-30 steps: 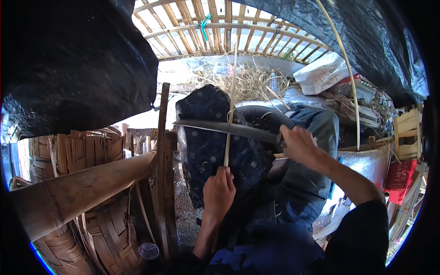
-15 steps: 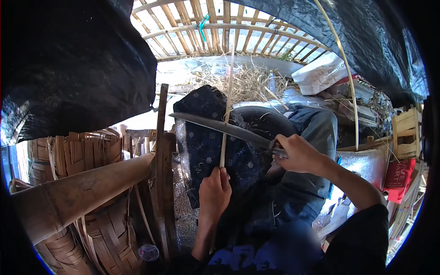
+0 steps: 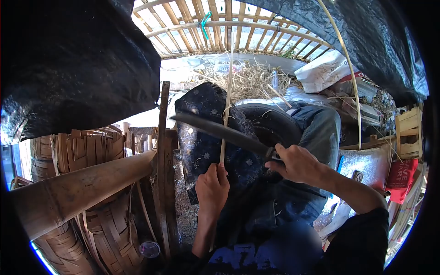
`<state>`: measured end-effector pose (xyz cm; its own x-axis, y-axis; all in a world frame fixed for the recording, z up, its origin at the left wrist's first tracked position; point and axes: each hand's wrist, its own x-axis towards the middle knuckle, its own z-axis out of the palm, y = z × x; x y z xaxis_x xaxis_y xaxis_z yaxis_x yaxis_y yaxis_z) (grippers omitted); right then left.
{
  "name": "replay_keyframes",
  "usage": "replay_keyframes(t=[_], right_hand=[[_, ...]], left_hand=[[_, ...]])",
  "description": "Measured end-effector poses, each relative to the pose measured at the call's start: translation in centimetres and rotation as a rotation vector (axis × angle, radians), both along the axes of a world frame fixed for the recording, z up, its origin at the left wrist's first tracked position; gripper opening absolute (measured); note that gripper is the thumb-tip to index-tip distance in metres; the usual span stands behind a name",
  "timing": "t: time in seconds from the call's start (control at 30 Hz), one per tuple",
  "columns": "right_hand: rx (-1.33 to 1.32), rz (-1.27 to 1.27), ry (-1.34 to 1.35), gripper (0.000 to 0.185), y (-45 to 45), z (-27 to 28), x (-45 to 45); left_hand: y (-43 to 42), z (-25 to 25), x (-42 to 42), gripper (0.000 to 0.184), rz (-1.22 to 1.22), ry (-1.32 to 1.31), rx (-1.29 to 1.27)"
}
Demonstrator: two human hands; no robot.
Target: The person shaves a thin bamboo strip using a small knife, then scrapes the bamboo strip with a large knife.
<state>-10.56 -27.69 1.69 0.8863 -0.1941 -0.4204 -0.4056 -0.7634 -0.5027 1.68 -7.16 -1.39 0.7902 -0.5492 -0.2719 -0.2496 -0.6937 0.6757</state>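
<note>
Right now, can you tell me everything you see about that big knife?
The knife has a long, broad, dark grey blade that looks like metal. Its handle is mostly hidden in the right hand. The blade slants away to the left, over the dark patterned cloth. It crosses a pale strip and seems to touch it. How sharp it is, I can't tell.

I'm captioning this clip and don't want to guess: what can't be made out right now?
All in the head view:
Gripped part of the pale strip: hidden by the left hand.
Strip surface under the blade: covered by the blade.
Most of the knife handle: wrapped by the right hand.
Smallest print on the red item: too small to read.
Shirt front: partly blurred, and cut off by the bottom edge.
</note>
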Motion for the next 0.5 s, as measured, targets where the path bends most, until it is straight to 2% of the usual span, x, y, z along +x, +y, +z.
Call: replay_keyframes(t=[0.17,0.23,0.27,0.37,0.5], right_hand=[[-0.093,0.115,-0.036,0.044,-1.0,-1.6,-0.1],[-0.191,-0.137,-0.180,0.044,-3.8,-3.7,1.8],[-0.193,-0.130,-0.190,0.044,-3.9,-3.4,2.2],[-0.046,-0.143,-0.152,0.042,-3.3,-1.6,2.0],[0.066,-0.148,-0.136,0.041,-2.5,-1.9,0.7]], left_hand=[[0.6,-0.9,-1.3,0.024,-0.031,-0.089,0.000],[0.5,-1.2,-1.9,0.023,-0.042,-0.083,-0.041],[0.3,-1.4,-1.8,0.022,-0.043,-0.078,-0.083],[0.0,-1.3,-1.4,0.021,-0.011,-0.076,-0.094],[0.6,-0.7,-0.7,0.020,-0.003,-0.090,-0.051]])
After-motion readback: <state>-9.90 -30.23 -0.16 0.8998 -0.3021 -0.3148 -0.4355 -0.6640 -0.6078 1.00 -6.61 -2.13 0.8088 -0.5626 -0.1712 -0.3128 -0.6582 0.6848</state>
